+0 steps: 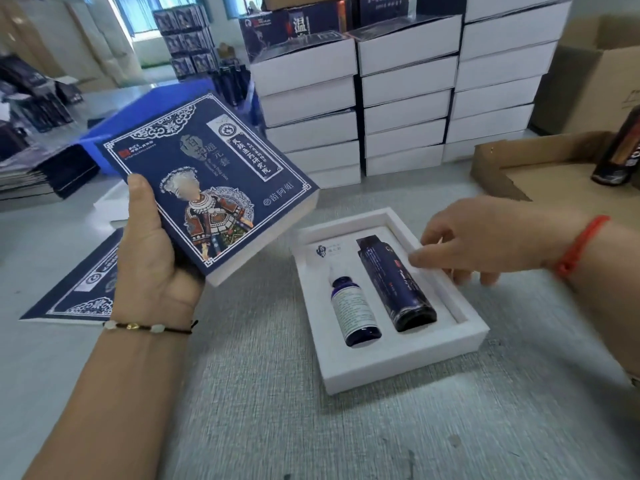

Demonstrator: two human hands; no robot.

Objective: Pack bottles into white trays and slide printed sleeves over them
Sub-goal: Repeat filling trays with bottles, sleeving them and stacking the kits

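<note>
Lying in one white tray (408, 355) on the grey table (277, 427) are two bottles, a small blue bottle (353, 308) beside a taller dark bottle (394, 282); the left hand (152, 258) grips one sleeved box (214, 181), navy with a costumed figure; the right hand (474, 237) hovers over the tray's far edge, fingers loose, holding nothing; a flat printed sleeve (79, 285) lies to the left.

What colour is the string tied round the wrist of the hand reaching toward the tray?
Red, on the right wrist; the head view shows it.
</note>
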